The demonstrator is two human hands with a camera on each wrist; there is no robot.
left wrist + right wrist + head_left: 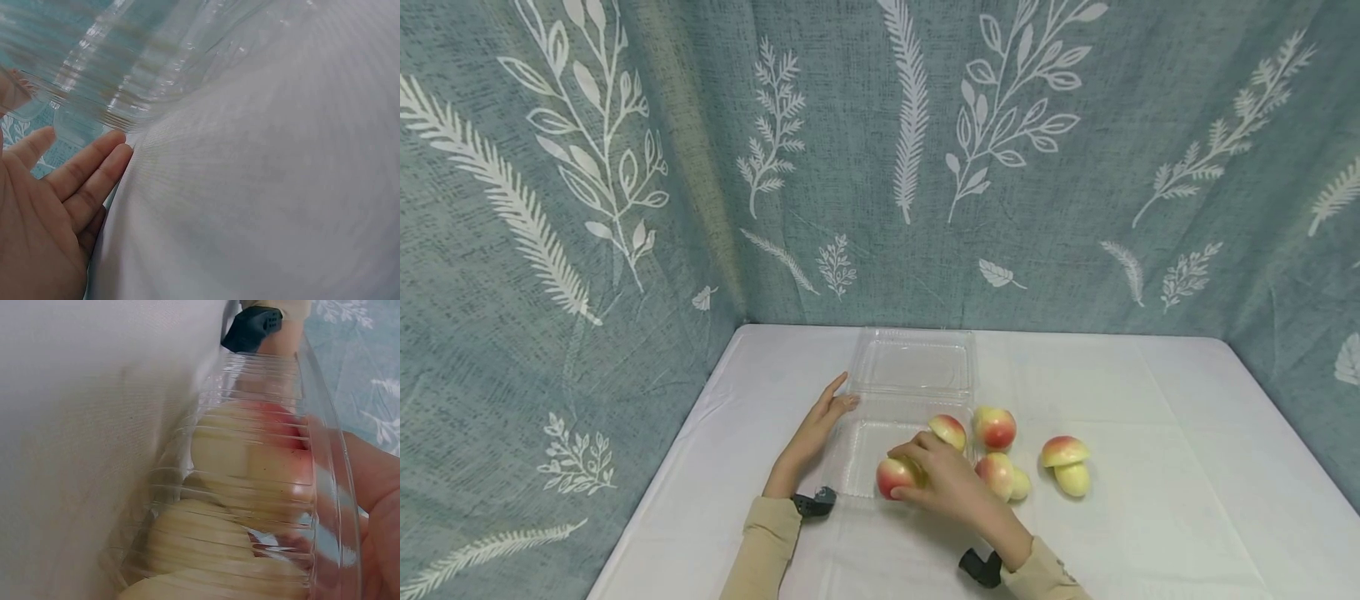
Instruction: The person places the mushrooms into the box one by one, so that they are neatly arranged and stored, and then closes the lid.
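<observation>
My right hand grips a toy mushroom with a red and yellow cap, low over the base of a clear plastic clamshell box. Another mushroom lies in the box just beyond those fingers. Through the ribbed wall in the right wrist view, pale stems and a reddish cap show close together. At the box's left side is my left hand, its fingers extended. In the left wrist view its fingertips are right at the box's ribbed edge.
The box's lid lies folded back at the far side. To the right of the box, two mushrooms sit close to its wall, and another mushroom stands farther right. A white cloth covers the table; a patterned curtain hangs behind.
</observation>
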